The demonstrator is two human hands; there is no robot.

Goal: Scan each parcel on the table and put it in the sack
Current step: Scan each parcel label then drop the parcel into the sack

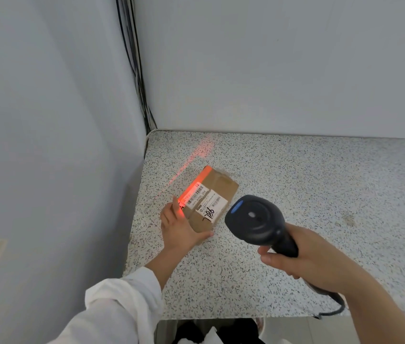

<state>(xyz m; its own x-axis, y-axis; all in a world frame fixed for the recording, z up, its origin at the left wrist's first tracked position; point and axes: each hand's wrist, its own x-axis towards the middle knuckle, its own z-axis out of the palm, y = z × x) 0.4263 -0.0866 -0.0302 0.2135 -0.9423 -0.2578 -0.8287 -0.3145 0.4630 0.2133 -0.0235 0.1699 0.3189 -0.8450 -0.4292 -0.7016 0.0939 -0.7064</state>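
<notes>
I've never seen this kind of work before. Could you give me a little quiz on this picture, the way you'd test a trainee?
1. True or false: the left hand holds the scanner.
2. Where does the scanner's red beam fall? A) across the label on the parcel; B) wholly off the parcel; C) nowhere, it is switched off.
3. Fill in: the parcel lies on the speckled ____.

Key
1. False: the right hand grips the scanner, while the left hand rests against the parcel's near corner.
2. A.
3. table.
</notes>
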